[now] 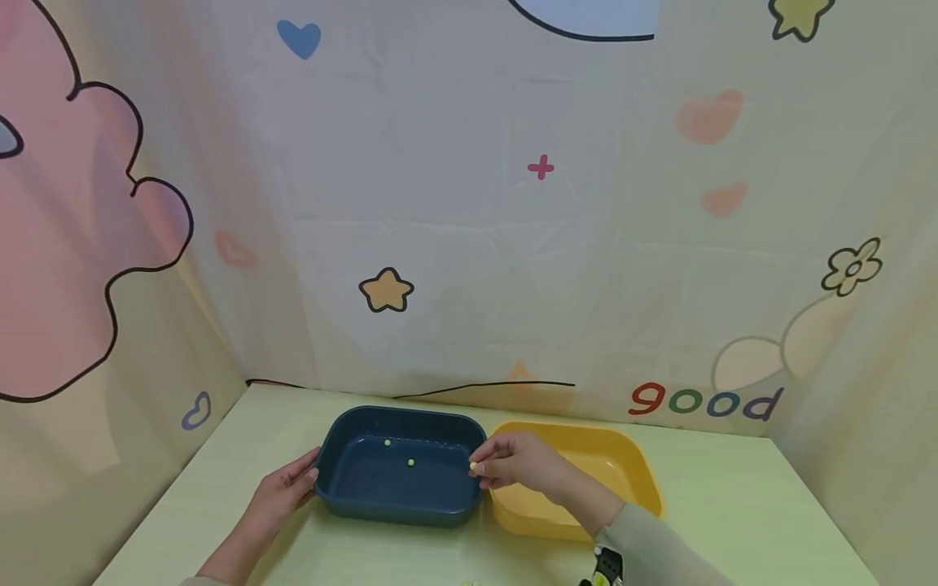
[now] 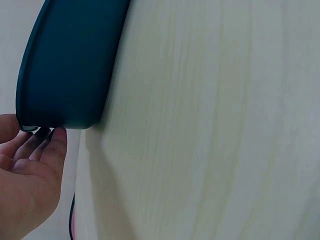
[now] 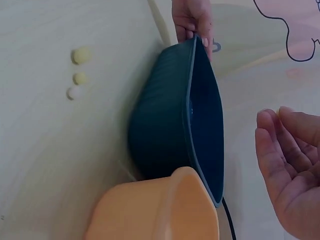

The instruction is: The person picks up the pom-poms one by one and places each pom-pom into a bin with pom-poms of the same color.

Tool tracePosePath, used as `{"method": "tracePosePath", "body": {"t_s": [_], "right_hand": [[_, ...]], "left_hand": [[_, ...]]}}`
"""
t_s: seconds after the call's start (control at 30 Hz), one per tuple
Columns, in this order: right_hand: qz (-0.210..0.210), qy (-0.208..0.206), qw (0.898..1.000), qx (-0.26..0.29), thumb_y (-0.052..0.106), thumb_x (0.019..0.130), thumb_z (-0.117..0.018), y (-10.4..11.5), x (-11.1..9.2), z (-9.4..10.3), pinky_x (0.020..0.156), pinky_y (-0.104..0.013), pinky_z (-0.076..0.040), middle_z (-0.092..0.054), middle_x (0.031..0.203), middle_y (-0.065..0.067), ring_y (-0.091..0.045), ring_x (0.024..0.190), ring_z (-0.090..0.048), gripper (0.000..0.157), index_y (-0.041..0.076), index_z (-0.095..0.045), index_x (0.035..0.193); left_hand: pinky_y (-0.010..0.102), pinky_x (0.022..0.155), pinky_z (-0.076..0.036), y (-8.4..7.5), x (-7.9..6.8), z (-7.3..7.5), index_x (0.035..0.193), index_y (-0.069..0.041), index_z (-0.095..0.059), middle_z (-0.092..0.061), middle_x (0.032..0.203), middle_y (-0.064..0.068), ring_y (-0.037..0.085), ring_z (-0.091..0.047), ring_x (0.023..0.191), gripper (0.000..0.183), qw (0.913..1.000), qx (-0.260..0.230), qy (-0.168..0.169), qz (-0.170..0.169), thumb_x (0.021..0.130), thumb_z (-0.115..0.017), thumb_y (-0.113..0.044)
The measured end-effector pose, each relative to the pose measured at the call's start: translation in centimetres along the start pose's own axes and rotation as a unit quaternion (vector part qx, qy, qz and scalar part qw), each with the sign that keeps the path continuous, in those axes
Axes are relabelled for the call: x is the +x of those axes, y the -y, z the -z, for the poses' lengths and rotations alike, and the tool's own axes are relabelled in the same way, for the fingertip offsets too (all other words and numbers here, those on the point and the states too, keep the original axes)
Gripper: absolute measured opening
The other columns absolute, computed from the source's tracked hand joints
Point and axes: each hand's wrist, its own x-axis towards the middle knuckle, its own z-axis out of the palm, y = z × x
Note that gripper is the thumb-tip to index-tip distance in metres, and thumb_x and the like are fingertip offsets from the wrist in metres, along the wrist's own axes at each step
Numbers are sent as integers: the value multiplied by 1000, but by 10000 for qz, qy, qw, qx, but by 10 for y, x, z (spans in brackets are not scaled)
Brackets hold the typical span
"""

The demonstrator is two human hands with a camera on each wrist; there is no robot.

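A dark blue plastic basin (image 1: 366,484) stands on the table, with two small pale yellow balls (image 1: 411,462) lying inside it. My left hand (image 1: 274,493) holds the basin at its left end, thumb by the rim and fingers against the outer wall, as the left wrist view shows (image 2: 32,175). Above the basin's right end, my right hand (image 1: 523,465) pinches another small yellow ball (image 1: 473,466) between thumb and fingertips. In the right wrist view that ball is mostly hidden by the fingers (image 3: 270,145).
A yellow basin (image 1: 641,472) sits against the blue one on its right, partly covered by my right forearm. Two yellow balls (image 3: 81,55) and a whitish one (image 3: 74,93) lie on the table in front of the basins. A printed curtain (image 1: 469,285) hangs behind the table.
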Motion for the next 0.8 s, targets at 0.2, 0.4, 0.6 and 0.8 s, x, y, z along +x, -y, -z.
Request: {"method": "tracePosePath", "body": {"t_s": [0.2, 0.4, 0.6, 0.8], "right_hand": [[121, 29, 9993, -365, 5, 97, -66, 5, 20, 4, 83, -36, -67, -77, 107, -25, -14, 79, -73, 19, -8, -71, 110], [-1, 135, 9951, -982, 7, 98, -65, 12, 36, 6, 83, -34, -66, -79, 105, -18, -10, 78, -70, 17, -4, -72, 109], [-236, 258, 9924, -1178, 6, 99, -63, 19, 54, 8, 83, -32, -66, -79, 106, -18, -11, 79, -71, 19, -5, -72, 112], [-490, 440, 9883, -1376, 5, 100, -61, 25, 72, 10, 83, -34, -65, -79, 102, -15, -11, 78, -70, 18, -4, -73, 110]], "left_hand": [[21, 96, -60, 1, -1, 0, 155, 5, -34, -35, 158, 26, -18, -57, 97, 49, 10000, -45, -26, 3, 109, -46, -7], [21, 97, -60, 1, -4, 1, 155, 5, -34, -35, 158, 25, -19, -57, 97, 49, 10000, -50, -33, 33, 109, -46, -6], [22, 97, -60, 0, -3, 0, 155, 4, -35, -36, 158, 26, -12, -60, 104, 49, 10000, -10, -43, -35, 108, -47, -7], [22, 98, -60, 0, -2, 1, 155, 6, -35, -36, 158, 27, -10, -61, 106, 49, 10000, 34, -20, -77, 108, -47, -6]]}}
